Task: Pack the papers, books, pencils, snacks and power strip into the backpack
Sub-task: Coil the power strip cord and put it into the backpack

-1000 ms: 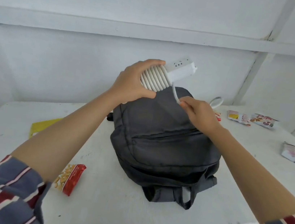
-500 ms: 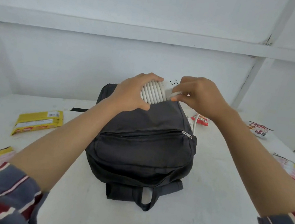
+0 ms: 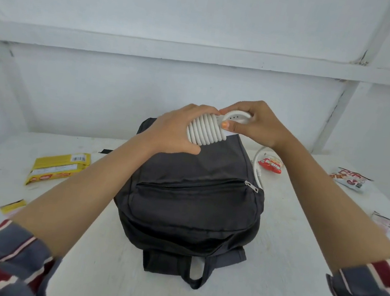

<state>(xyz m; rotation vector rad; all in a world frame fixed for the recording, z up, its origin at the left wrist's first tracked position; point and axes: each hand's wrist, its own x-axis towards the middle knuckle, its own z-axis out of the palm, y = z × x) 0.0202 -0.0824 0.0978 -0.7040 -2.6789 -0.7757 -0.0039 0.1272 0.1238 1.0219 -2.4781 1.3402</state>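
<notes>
Winding cord (image 3: 205, 130): gripped round power strip (image 3: 233, 120) by left hand (image 3: 171, 132), pinched by right hand (image 3: 259, 129).
Next: called for backpack (image 3: 192, 210), beneath hands, opened.

A single camera rides on my head, facing forward and down over the table (image 3: 284, 273) toward the white wall (image 3: 206, 24) behind it. It sits near: my forearms (image 3: 83, 187) enter from both lower corners, and the backpack (image 3: 192, 210) fills the middle. My left grip (image 3: 171, 132) and right grip (image 3: 259, 129), both round the power strip (image 3: 206, 132), land just above centre. The wide lens bows the edges.
</notes>
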